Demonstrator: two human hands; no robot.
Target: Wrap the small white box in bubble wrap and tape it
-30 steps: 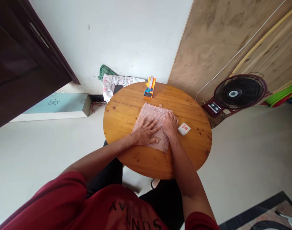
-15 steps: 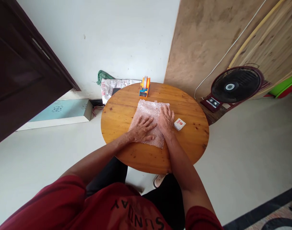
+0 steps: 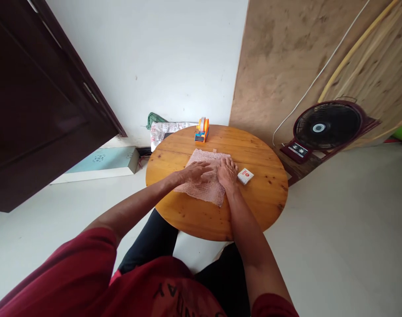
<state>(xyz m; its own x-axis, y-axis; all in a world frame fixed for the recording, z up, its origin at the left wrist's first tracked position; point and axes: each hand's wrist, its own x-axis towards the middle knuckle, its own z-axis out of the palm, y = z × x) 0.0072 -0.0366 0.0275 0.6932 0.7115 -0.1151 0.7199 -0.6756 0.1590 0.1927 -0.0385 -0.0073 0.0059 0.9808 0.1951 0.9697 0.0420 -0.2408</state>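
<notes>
A pinkish sheet of bubble wrap (image 3: 205, 193) lies on the round wooden table (image 3: 187, 220). My left hand (image 3: 196, 172) is over its upper left part, fingers stretched out, slightly blurred; whether it touches the wrap is unclear. My right hand (image 3: 227, 171) rests with spread fingers on the wrap's right edge. Just right of that hand sits a small white box with a red mark (image 3: 245, 176). An orange and blue tape dispenser (image 3: 202, 130) stands near the table's far edge, behind the wrap.
Behind the table at the left are a printed sack (image 3: 158, 132) and a green bundle (image 3: 154, 119). A long pale blue box (image 3: 98, 164) lies on the floor at the left. A black fan (image 3: 326, 127) stands at the right by the wooden panel.
My left hand has moved up the wrap, and its fingers now point more to the right. My right hand stays on the right edge. The camera view has shifted slightly.
</notes>
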